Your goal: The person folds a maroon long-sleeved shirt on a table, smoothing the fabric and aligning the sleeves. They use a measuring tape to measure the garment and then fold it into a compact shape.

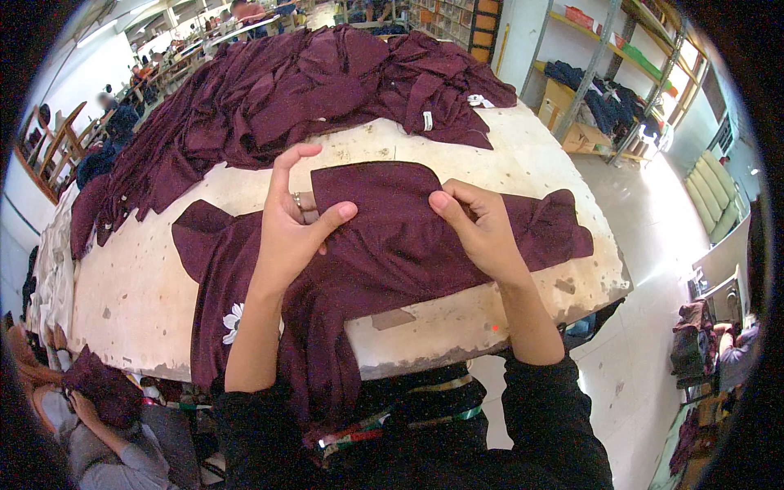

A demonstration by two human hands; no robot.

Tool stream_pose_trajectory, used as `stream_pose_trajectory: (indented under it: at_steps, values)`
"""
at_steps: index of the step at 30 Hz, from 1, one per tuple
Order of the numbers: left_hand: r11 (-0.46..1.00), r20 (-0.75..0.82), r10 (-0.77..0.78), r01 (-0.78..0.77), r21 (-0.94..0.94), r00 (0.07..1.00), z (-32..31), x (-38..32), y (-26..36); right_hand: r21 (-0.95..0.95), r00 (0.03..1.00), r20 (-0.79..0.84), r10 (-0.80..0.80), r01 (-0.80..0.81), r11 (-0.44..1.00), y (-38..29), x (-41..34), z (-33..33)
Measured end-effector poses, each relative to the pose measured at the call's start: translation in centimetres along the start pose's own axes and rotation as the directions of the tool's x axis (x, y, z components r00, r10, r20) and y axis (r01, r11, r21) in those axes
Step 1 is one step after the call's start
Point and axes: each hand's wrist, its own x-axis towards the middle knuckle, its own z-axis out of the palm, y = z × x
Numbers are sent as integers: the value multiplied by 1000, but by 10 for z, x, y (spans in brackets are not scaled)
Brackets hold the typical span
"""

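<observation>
A maroon fabric garment [392, 257] lies spread over the near part of a worn, pale table [539, 153], with folds hanging off the front edge. A white flower motif [233, 323] shows on it beside my left forearm. My left hand [300, 214] holds the left side of a raised flap, thumb in front and some fingers behind the cloth; its index finger is raised and bent, and a ring is on one finger. My right hand [474, 223] pinches the flap's right edge between thumb and fingers. The flap's upper edge curves down at the right.
A large heap of maroon fabric [294, 92] covers the table's far side. White cloth [55, 269] hangs at the left edge. Near the lower left, another person [116, 453] handles maroon cloth. Metal shelves [582, 92] with dark clothes and boxes stand at the right; more people are in the background.
</observation>
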Motion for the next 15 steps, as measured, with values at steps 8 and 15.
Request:
stream_pose_trajectory:
  at_steps: [8,15]
  values:
    - [991,45,2,4,-132,999,10,-1,-1,14,991,-130,-2,4,1000,6,-1,12]
    - [993,42,-113,115,-34,993,8,-3,-18,-57,927,-364,-89,74,996,8,-6,29]
